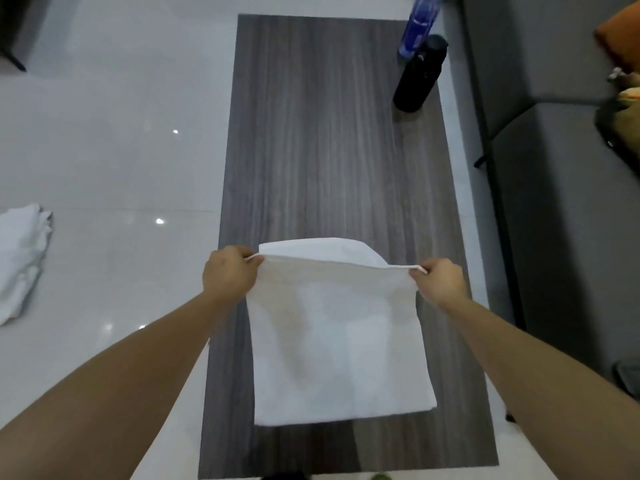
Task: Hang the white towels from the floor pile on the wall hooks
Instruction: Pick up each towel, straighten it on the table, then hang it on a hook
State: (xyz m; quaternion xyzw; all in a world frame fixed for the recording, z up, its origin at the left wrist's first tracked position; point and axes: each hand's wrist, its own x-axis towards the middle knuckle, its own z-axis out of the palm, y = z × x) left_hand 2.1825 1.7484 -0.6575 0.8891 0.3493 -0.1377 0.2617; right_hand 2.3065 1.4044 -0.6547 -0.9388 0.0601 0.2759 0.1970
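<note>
Two hands hold one white towel (341, 341) above the wooden table (311, 150): the left hand (230, 273) and the right hand (440, 280) each pinch a top corner. The floor pile (22, 258) waits at left. No hooks are in view, so the next move probably is carrying it to the wall.

Both bare arms reach forward, left hand (230, 271) and right hand (440, 280) each pinching closed, knuckles up.
</note>
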